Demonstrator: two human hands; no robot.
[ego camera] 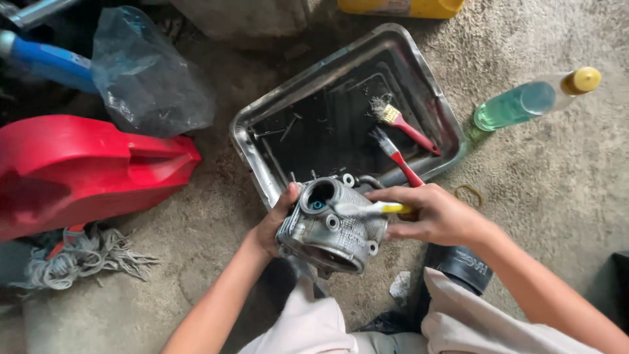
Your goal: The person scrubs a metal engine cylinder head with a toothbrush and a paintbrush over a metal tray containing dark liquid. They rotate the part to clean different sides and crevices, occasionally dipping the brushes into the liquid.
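Floor: rough concrete (563,183), dusty, w/ clutter.
Tray: metal tray (419,78), dark oily inside, two red-handled brushes (405,160) in it.
Casting: grey engine part (331,226), just below tray's near edge, held off the floor.
L hand: left hand (272,226) clamped on casting's left side, thumb at its round port.
R hand: right hand (436,213) closed on yellow-handled brush (370,208), bristles on casting top.
Bottle: green-liquid bottle (531,98), right of tray.
Left of tray: red jerrycan (85,170), grey bag (144,78).

A grey cast-metal engine part (331,226), bore tilted upward, is brushed by what looks like a yellow-handled toothbrush (373,208).
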